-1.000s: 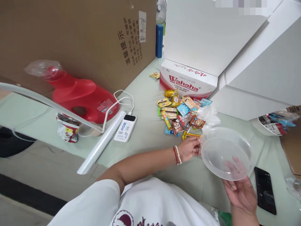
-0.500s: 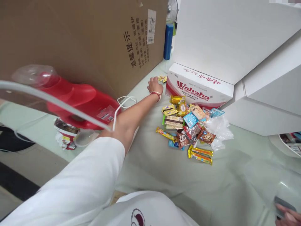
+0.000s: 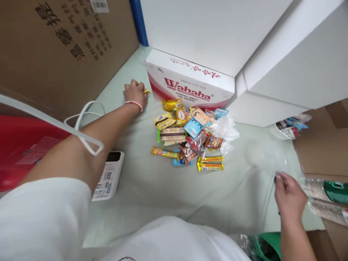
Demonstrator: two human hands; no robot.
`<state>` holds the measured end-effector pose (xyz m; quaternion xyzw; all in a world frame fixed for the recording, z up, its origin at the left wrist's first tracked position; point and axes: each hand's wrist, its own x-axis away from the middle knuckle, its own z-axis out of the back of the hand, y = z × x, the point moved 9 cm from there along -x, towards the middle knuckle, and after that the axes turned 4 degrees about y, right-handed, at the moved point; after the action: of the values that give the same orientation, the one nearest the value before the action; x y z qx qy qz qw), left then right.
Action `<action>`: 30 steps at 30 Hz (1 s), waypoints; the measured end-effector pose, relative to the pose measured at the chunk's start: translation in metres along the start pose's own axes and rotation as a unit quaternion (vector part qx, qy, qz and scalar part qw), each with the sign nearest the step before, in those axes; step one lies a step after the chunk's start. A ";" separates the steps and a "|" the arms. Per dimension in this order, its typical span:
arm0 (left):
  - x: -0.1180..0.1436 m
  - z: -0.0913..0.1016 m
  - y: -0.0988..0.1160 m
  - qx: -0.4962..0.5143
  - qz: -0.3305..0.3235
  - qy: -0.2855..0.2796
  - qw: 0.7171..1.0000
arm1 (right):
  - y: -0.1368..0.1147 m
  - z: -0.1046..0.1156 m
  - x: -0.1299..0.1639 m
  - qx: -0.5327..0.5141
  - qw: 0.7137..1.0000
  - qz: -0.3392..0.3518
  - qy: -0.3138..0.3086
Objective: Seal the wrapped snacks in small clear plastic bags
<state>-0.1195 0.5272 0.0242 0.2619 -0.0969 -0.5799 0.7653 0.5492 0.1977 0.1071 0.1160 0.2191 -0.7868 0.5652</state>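
Note:
My left hand (image 3: 135, 93) reaches far forward and closes on a small yellow snack packet (image 3: 146, 90) beside the left end of the white and red Wahaha box (image 3: 190, 85). A pile of several wrapped snacks (image 3: 190, 139) lies in front of that box on the pale green cloth. My right hand (image 3: 289, 195) is low at the right, palm down, fingers curled on the near rim of a clear plastic dish (image 3: 265, 154), which is blurred and rests low over the cloth.
A big brown cardboard box (image 3: 67, 47) stands at the left, large white boxes (image 3: 272, 54) at the back right. A red jug (image 3: 16, 145), white power bank (image 3: 108, 177) and cable (image 3: 87, 112) lie near my left arm. A bowl of packets (image 3: 288, 128) and sleeved cups (image 3: 326, 192) sit right.
My left hand left the clear dish, reached to the packet by the Wahaha box and closed on it. My right hand lowered the dish toward the cloth. My view tilted down.

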 end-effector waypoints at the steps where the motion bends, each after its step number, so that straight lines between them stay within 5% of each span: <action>1: 0.015 0.004 0.002 0.000 -0.005 0.001 1.000 | 0.001 -0.011 -0.015 0.012 1.000 0.013 0.016; 7: 0.118 0.017 0.033 -0.079 -0.065 -0.078 0.992 | -0.028 -0.076 -0.070 0.024 0.995 0.061 -0.069; 11: 0.188 0.037 0.044 -0.081 -0.083 -0.082 0.990 | -0.083 -0.081 -0.053 -0.030 0.990 0.119 -0.065; 15: 0.268 0.044 0.080 0.019 -0.171 -0.102 0.980 | -0.139 -0.122 -0.022 -0.103 0.959 0.178 -0.194; 18: 0.328 0.045 0.115 0.117 -0.236 -0.112 0.958 | -0.147 -0.138 -0.021 -0.134 0.958 0.123 -0.224; 21: 0.366 0.056 0.124 0.186 -0.198 -0.045 0.961 | -0.134 -0.123 -0.016 -0.262 0.947 -0.002 -0.185; 23: 0.384 0.050 0.125 0.265 -0.143 -0.082 0.950 | -0.129 -0.110 0.008 -0.401 0.890 -0.116 -0.183; 25: 0.398 0.034 0.131 0.345 -0.083 -0.168 0.920 | -0.142 -0.103 0.049 -0.525 0.792 -0.205 -0.234; 28: 0.404 0.015 0.144 0.420 -0.019 -0.227 0.879 | -0.186 -0.091 0.116 -0.617 0.657 -0.264 -0.343; 30: 0.399 0.007 0.153 0.454 -0.007 -0.228 0.861 | -0.210 -0.083 0.148 -0.630 0.608 -0.281 -0.394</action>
<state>0.1286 0.1796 0.0461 0.4418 -0.5195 -0.5205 0.5139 0.2968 0.1691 0.0159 -0.6569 0.4386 -0.5448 0.2818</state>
